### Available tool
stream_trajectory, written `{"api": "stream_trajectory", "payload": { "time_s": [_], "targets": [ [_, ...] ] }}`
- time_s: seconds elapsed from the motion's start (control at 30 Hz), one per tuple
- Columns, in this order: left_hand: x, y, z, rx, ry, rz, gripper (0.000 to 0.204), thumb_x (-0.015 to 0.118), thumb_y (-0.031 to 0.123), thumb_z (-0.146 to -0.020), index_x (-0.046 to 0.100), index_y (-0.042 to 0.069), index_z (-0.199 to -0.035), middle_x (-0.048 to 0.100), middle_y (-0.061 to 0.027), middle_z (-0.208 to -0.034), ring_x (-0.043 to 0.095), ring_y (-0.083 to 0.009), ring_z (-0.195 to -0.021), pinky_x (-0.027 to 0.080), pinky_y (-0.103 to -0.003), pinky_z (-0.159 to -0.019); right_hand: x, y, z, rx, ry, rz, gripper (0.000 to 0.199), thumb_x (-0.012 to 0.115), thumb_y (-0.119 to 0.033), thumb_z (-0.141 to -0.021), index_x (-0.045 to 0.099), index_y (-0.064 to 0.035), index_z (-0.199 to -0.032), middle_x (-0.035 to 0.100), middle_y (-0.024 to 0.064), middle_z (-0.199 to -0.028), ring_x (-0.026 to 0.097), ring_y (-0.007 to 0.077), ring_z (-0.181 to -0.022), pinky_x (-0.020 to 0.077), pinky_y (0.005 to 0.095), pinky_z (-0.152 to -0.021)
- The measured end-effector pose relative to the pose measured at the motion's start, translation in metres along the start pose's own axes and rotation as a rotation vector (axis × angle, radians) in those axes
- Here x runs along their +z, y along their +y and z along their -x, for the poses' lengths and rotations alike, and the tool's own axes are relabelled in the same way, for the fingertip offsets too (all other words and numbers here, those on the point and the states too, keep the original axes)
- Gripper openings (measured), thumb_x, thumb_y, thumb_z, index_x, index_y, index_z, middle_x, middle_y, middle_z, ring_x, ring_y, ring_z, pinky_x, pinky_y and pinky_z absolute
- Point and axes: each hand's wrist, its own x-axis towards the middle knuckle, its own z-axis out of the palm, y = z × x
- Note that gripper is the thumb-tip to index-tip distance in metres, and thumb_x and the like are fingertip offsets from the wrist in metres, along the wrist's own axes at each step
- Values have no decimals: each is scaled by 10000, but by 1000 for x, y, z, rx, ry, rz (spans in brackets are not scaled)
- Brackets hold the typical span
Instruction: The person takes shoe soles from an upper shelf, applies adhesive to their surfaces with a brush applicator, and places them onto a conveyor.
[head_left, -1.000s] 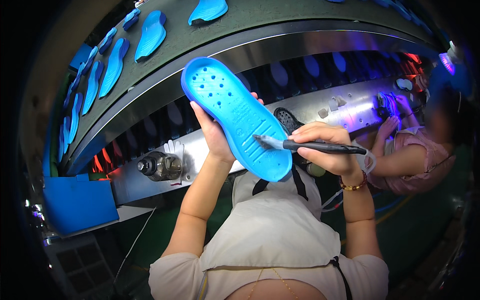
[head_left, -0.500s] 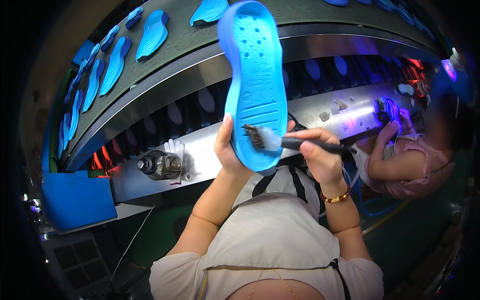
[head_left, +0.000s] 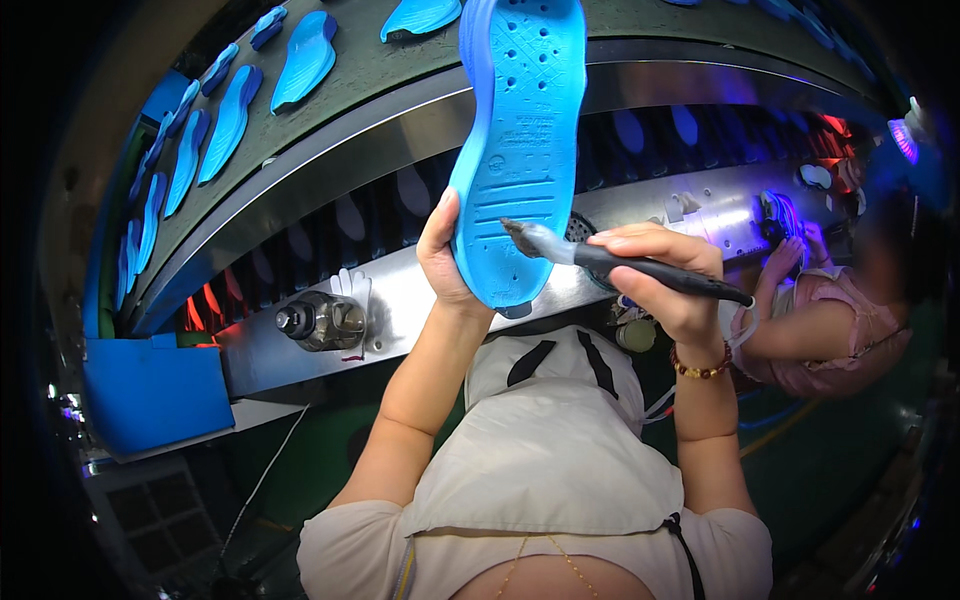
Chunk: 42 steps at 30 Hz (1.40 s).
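Note:
My left hand (head_left: 443, 255) grips a bright blue shoe sole (head_left: 520, 150) by the side of its lower end. The sole is held up nearly vertical, its inner face with holes and ridges turned toward me. In my right hand (head_left: 675, 285) is a brush (head_left: 650, 268) with a black handle and a pale, dark-tipped head. The bristle tip lies over the sole's lower part, just below the ridges; I cannot tell whether it touches. A cord or thin tube runs from the handle's rear end.
Several blue soles (head_left: 305, 60) lie on the dark conveyor (head_left: 370, 75) beyond. On the metal ledge (head_left: 400, 300) stand a dark bottle (head_left: 320, 322) and a pale glove (head_left: 352, 287). A blue box (head_left: 155, 395) is at left. At right sits a co-worker (head_left: 820, 320) with hands on a dark item.
The sole has shifted up and slightly right. My right hand has moved right with the brush, drawing its tip up from the sole's lower end toward the ridges.

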Motion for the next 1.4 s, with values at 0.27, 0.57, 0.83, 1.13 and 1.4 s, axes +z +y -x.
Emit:
{"api": "stream_trajectory", "payload": {
  "time_s": [0.27, 0.57, 0.83, 1.13, 1.4],
  "targets": [
    [-5, 9, -12, -91, -42, -94, 425, 434, 277, -828, 477, -36, -1112, 569, -187, -1030, 582, -275, -905, 465, -382, -820, -9, 1, -7, -162, -379, 133, 186, 645, 36, -632, 617, 12, -814, 633, 152, -823, 616, 258, -792, 481, 325, -712],
    [7, 18, -17, -724, 12, -259, 472, 539, 241, -751, 493, -92, -1082, 562, -235, -1011, 581, -315, -891, 461, -398, -820, -23, -5, -7, -99, -510, 282, 190, 645, 2, -682, 626, -31, -868, 642, 110, -868, 621, 244, -804, 487, 300, -724],
    [14, 15, -11, -916, 38, -556, 582, 592, 365, -743, 477, -35, -1149, 537, -221, -1034, 569, -249, -890, 483, -341, -717, -37, -7, -10, -14, -729, 249, 157, 603, -36, -727, 618, -37, -883, 634, 108, -909, 611, 236, -858, 493, 300, -720],
    [14, 23, -3, -915, 53, -810, 603, 610, 372, -719, 484, -34, -1145, 543, -207, -1035, 572, -243, -876, 473, -327, -754, -61, 14, -14, 83, -835, 281, 188, 604, -54, -727, 607, -15, -911, 631, 112, -899, 607, 235, -822, 468, 302, -711],
    [0, 34, -2, -776, 175, -908, 612, 605, 402, -720, 489, -19, -1150, 539, -219, -1022, 558, -242, -887, 471, -322, -727, -75, 21, -17, 113, -676, 293, 217, 654, -9, -699, 618, 9, -912, 628, 140, -933, 605, 229, -890, 473, 296, -786]
  ]
}}
